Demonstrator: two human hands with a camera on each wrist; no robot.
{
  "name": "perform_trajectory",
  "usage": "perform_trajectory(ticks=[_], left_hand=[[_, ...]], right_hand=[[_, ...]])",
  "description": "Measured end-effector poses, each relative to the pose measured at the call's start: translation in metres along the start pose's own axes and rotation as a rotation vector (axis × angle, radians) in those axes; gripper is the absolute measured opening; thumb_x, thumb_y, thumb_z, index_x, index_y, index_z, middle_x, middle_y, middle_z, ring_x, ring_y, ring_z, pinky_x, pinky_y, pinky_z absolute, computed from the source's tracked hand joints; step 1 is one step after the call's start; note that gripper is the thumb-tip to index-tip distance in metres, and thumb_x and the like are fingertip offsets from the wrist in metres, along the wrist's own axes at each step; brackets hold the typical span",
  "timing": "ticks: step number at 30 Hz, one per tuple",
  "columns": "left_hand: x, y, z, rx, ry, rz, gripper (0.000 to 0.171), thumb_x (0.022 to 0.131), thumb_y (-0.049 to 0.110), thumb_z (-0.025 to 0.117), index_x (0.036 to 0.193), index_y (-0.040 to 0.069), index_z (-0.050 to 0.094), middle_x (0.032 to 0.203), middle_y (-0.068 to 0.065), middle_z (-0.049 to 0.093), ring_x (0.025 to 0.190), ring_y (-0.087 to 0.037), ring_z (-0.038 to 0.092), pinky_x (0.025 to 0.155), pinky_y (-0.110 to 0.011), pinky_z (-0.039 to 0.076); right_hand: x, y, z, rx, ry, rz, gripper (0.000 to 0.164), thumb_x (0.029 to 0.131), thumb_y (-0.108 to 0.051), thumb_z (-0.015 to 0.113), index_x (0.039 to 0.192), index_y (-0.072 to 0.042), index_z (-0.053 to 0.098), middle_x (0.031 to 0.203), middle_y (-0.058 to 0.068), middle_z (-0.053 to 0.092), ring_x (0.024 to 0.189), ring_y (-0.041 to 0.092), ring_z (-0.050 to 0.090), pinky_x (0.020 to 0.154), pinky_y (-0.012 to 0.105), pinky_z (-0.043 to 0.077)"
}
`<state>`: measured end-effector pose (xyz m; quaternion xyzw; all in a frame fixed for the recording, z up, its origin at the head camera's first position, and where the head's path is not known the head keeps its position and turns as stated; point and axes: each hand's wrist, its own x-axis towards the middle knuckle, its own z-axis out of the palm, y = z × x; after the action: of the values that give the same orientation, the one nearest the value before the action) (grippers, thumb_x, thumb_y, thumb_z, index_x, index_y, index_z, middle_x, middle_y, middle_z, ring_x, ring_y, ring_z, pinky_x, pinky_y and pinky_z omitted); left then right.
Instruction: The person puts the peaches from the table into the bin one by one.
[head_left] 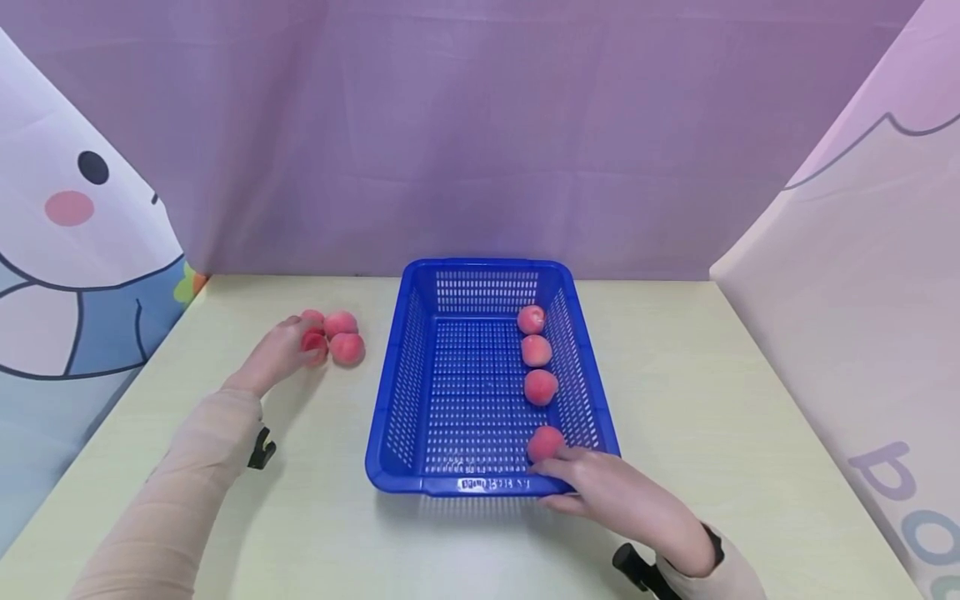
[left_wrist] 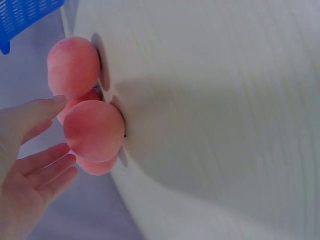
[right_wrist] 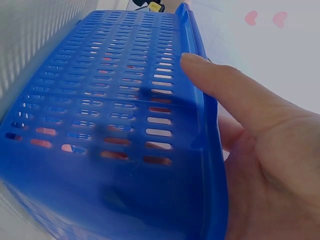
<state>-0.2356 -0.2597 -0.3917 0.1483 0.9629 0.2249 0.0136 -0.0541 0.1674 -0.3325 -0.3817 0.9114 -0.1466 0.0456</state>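
A blue plastic basket (head_left: 480, 483) with slotted walls stands on the table. Along its right inner side lies a row of several peaches (head_left: 540, 387). My right hand (head_left: 611, 496) grips the basket's near right corner by the rim. In the right wrist view the thumb (right_wrist: 220, 77) lies against the outer wall and the other fingers are mostly hidden behind the rim. My left hand (head_left: 281, 354) is at a cluster of several peaches (head_left: 347, 349) left of the basket. Its thumb and fingertips are spread beside the nearest peach (left_wrist: 95, 131), not closed round it.
The pale table (head_left: 660, 383) extends on both sides of the basket. A purple cloth (head_left: 480, 133) hangs behind its back edge. Printed cloth panels stand at the left (head_left: 82, 217) and right (head_left: 862, 333).
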Motion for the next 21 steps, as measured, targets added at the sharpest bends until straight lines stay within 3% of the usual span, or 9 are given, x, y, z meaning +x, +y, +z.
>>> perform_trajectory(ticks=[7, 13, 21], left_hand=[[0.002, -0.005, 0.005, 0.002, 0.022, 0.005, 0.039, 0.077, 0.005, 0.062, 0.112, -0.008, 0.051, 0.103, -0.029, 0.050, 0.093, -0.040, 0.048, 0.086, -0.053, 0.038], [0.001, -0.009, 0.010, -0.014, 0.032, 0.035, 0.036, 0.077, 0.001, 0.061, 0.110, -0.009, 0.052, 0.111, -0.030, 0.049, 0.101, -0.042, 0.047, 0.089, -0.052, 0.036], [0.001, -0.010, 0.015, 0.017, 0.062, 0.067, 0.031, 0.075, 0.000, 0.061, 0.104, -0.010, 0.054, 0.110, -0.030, 0.048, 0.094, -0.040, 0.049, 0.085, -0.050, 0.039]], right_hand=[[0.000, -0.001, 0.000, 0.002, -0.006, 0.006, 0.027, 0.081, -0.025, 0.061, 0.103, -0.009, 0.062, 0.088, -0.003, 0.059, 0.078, 0.011, 0.057, 0.070, 0.026, 0.049], [0.000, 0.000, 0.001, 0.002, -0.005, 0.006, 0.028, 0.082, -0.026, 0.061, 0.104, -0.009, 0.062, 0.088, -0.003, 0.059, 0.079, 0.011, 0.057, 0.070, 0.026, 0.049], [0.000, 0.001, 0.001, 0.000, 0.005, -0.001, 0.027, 0.082, -0.027, 0.060, 0.104, -0.010, 0.062, 0.089, -0.003, 0.059, 0.078, 0.010, 0.056, 0.069, 0.026, 0.049]])
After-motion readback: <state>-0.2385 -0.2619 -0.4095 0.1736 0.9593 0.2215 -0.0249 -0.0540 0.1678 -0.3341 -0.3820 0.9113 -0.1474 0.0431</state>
